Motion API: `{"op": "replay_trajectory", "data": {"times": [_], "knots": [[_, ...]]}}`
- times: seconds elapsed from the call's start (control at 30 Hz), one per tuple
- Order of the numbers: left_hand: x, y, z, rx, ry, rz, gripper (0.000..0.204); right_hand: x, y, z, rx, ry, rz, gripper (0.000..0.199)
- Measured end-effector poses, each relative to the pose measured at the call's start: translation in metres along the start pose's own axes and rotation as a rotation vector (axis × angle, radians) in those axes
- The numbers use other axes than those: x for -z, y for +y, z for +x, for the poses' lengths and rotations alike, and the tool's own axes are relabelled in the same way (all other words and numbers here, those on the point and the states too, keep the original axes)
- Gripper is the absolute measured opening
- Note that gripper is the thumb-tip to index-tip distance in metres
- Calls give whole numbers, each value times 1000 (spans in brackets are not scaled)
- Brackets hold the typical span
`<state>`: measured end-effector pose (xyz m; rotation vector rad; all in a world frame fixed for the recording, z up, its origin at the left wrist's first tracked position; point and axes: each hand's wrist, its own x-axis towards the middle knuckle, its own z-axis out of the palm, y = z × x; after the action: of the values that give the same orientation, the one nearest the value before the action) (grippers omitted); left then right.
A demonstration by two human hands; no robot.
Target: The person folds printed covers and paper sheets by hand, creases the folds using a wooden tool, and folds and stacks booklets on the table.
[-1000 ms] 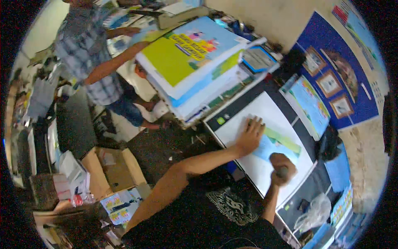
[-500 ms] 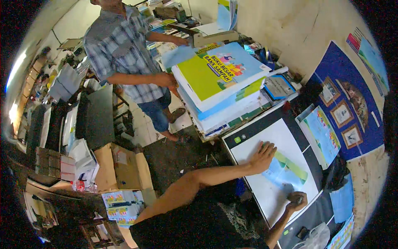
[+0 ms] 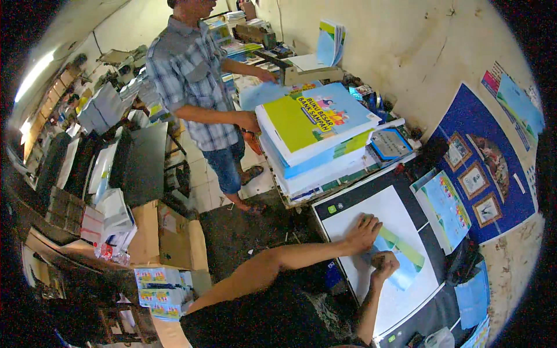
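Leaning over the dark surface [image 3: 365, 187] at lower right, you have a blue-and-green print [image 3: 407, 271] lying aslant on a white sheet [image 3: 371, 210], which probably serves as smooth backing. Your left hand [image 3: 364, 232] is open, palm down over the print's upper-left end, seemingly to keep it from sliding. Your right hand [image 3: 384, 265] is curled into a fist over its left edge; whether it grips anything, you cannot tell. At upper centre, a co-worker [image 3: 188, 81] stands beside a stack [image 3: 316, 119].
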<state>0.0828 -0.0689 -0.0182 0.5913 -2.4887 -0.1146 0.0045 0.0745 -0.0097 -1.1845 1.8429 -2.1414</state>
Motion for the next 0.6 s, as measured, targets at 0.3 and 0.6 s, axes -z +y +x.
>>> {"op": "replay_trajectory", "data": {"times": [0.3,0.6], "knots": [[8,18,-8,-27,-66,-40,42,61,-58,-5,-36,330,88,62],[24,53,44,-135,-63,-170,47,62,-26,21,-217,94,-176,61]]}}
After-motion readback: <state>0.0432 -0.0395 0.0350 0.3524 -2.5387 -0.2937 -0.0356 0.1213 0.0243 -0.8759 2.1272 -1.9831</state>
